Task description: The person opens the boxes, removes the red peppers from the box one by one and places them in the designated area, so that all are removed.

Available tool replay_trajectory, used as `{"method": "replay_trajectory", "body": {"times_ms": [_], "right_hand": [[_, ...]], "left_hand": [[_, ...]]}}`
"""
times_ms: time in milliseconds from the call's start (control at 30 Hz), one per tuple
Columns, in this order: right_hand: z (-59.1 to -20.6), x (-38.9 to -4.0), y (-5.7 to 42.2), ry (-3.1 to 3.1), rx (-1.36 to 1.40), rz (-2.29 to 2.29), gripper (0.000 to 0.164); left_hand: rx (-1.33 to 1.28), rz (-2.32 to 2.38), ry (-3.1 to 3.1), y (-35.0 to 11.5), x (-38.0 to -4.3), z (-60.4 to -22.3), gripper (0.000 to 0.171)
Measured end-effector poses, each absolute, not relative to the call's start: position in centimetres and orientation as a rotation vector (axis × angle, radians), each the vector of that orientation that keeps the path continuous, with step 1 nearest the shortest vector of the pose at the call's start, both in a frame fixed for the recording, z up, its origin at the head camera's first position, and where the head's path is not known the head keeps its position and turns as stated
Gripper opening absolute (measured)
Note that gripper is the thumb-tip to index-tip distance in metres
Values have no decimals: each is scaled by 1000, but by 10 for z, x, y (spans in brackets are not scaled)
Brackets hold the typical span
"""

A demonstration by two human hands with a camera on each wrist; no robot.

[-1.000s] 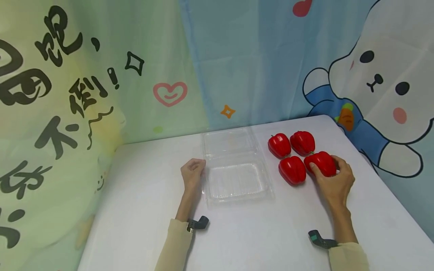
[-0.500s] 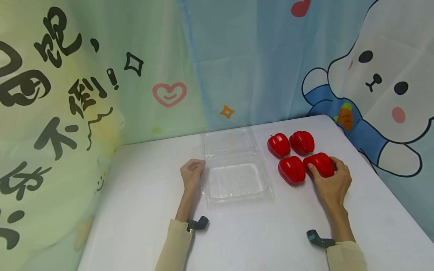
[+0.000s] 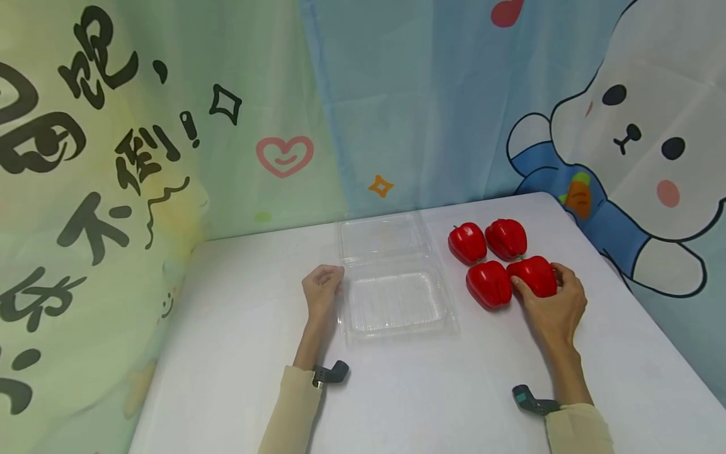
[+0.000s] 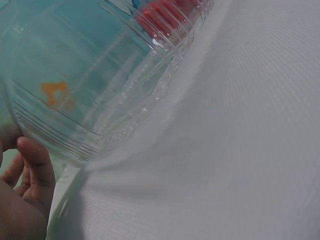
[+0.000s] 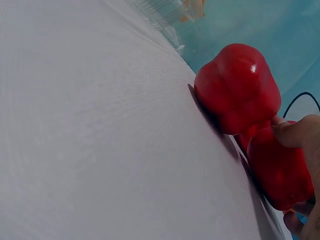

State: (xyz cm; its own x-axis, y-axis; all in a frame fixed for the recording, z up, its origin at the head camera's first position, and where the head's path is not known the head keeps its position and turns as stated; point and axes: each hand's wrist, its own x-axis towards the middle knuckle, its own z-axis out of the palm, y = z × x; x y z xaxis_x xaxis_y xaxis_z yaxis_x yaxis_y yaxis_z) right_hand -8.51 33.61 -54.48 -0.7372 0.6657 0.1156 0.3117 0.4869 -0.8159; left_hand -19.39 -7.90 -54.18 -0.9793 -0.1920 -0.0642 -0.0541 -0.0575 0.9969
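A clear plastic clamshell box (image 3: 397, 302) lies unfolded on the white table, its lid toward the back. At its left edge my left hand (image 3: 322, 291) pinches the rim between thumb and fingers; the left wrist view shows the thumb (image 4: 36, 155) right at the ribbed wall. To the right of the box, several red bell peppers sit in a tight cluster. My right hand (image 3: 558, 309) grips the front right bell pepper (image 3: 534, 276), thumb on its left side and fingers round its right. Beside it is the front left bell pepper (image 5: 239, 87), close to my thumb.
Behind the gripped one are two more bell peppers, a back left pepper (image 3: 467, 243) and a back right pepper (image 3: 506, 239). A printed curtain (image 3: 397, 94) hangs along the table's back edge. The white table (image 3: 431, 397) extends in front of the box.
The right hand has shifted slightly left with the bell pepper, which now sits closer to the front left one. The left hand and the box stay in place.
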Motion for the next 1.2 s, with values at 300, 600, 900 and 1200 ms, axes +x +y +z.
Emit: {"method": "replay_trajectory", "body": {"times_ms": [300, 600, 900, 1200], "right_hand": [[-543, -87, 335, -2340, -782, 1124, 89], [-540, -89, 334, -2369, -774, 1102, 89], [-538, -88, 333, -2352, -758, 1095, 84], [-512, -80, 327, -2356, -594, 1029, 83]], "left_hand": [[242, -2212, -2067, -78, -196, -540, 6], [253, -2204, -2066, -78, -198, -540, 8], [253, -2171, -2090, -78, -197, -542, 6], [275, -2131, -2143, -78, -193, -541, 14]]}}
